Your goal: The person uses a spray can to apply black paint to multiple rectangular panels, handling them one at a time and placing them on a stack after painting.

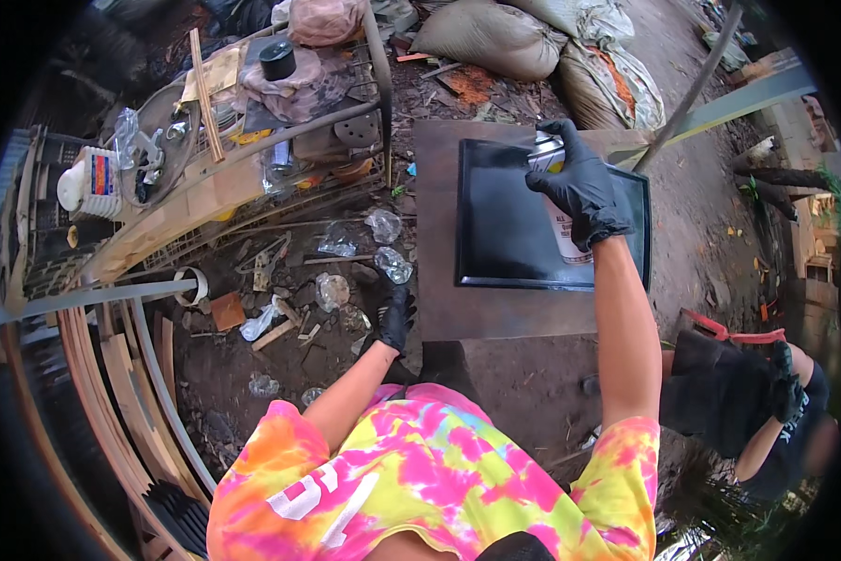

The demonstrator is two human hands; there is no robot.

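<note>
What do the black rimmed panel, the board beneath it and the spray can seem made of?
Black rimmed panel: glossy, perhaps painted wood or plastic; its surface reflects light.
Board: probably wood or fibreboard; flat, dull brown.
Spray can: likely metal, printed finish, judging by its cylindrical form.

T-shirt [458, 458], one: short-sleeved, tie-dyed pink, yellow and orange; large white print [322, 500] on front, toward left. Left sleeve [275, 439] mostly orange and pink, right sleeve [626, 477] yellow and pink. Black gloves, wrist-length: left hand [396, 318], right hand [584, 192], right cuff wrinkled. Forearms bare. Lower garment [447, 363]: black, partly hidden.
</note>
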